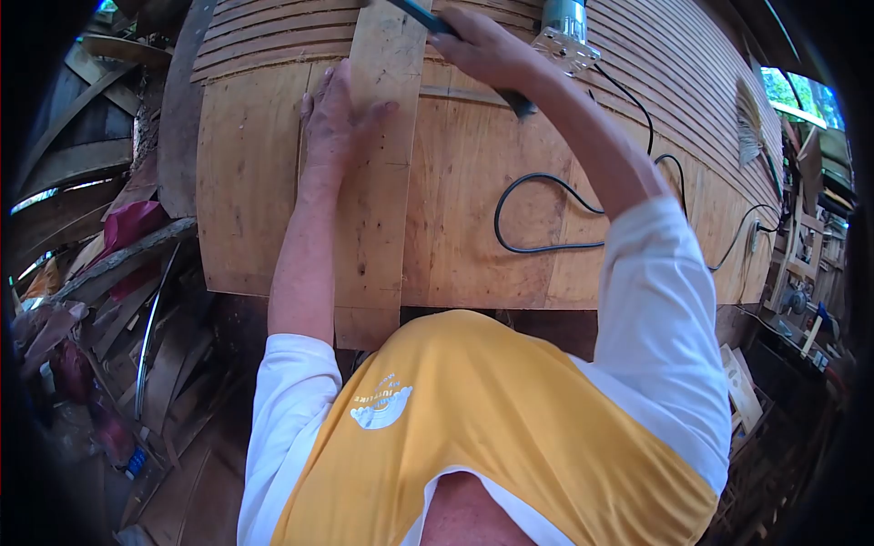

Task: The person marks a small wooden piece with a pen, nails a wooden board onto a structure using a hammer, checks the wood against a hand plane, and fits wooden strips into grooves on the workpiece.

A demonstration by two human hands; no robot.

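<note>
My left hand (pixel 335 123) lies flat with its fingers apart, pressing along the left edge of a long, narrow wooden board (pixel 373 196). The board runs lengthwise away from me over a wide wooden panel (pixel 482 209), and small dark marks dot its surface. My right hand (pixel 478 47) is raised beyond it, wrapped round the dark teal handle of what looks like a hammer (pixel 414 13). The tool's far end is cut off by the top of the view. The black butt of its handle shows below my wrist.
A teal power trimmer with a clear base (pixel 566 41) stands on the slatted wood (pixel 655 68) at the back. Its black cable (pixel 546 249) loops over the panel at right. Scrap wood (pixel 168 364) is piled at left, and more timber (pixel 742 387) lies at right.
</note>
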